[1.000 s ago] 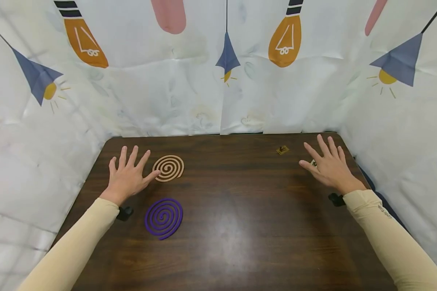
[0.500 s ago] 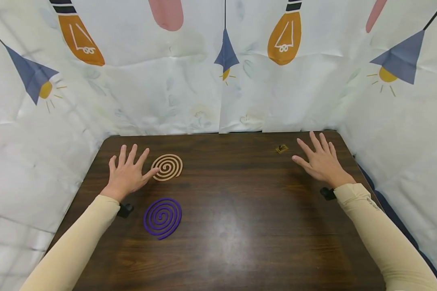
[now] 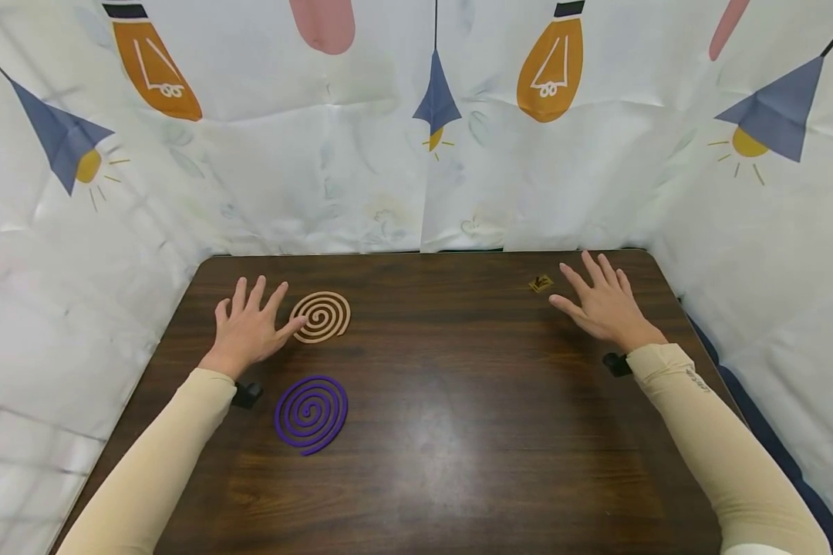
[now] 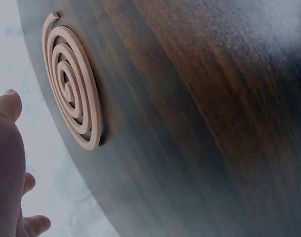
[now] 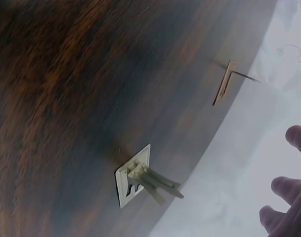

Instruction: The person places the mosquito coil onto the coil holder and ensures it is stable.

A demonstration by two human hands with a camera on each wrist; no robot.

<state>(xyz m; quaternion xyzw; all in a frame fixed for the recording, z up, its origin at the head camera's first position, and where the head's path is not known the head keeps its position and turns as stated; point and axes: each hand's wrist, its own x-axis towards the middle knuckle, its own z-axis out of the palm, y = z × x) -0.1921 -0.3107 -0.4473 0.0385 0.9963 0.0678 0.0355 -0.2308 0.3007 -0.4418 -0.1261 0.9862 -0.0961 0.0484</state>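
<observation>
A tan mosquito coil [image 3: 321, 317] lies flat at the back left of the brown table, and a purple mosquito coil [image 3: 311, 415] lies nearer the front. My left hand [image 3: 246, 331] hovers beside the tan one with fingers spread, its thumb overlapping the rim in the head view. The left wrist view shows the same tan coil [image 4: 73, 86] apart from the fingers. On the right, my right hand [image 3: 607, 308] is held over the table, fingers extended and holding nothing. Near it stands a gold metal coil stand [image 3: 541, 284]. A paler metal stand [image 5: 133, 175] with upright prongs shows in the right wrist view; the head view hides it.
The dark wooden table [image 3: 430, 362] ends at a white printed cloth [image 3: 361, 177] that rises behind it and at both sides. Small dark cameras [image 3: 616, 364] sit at both wrists.
My right hand has shifted left, closer to the gold stand; the pale stand that showed by its thumb is now covered. My left hand has barely moved. Coils and gold stand stay put.
</observation>
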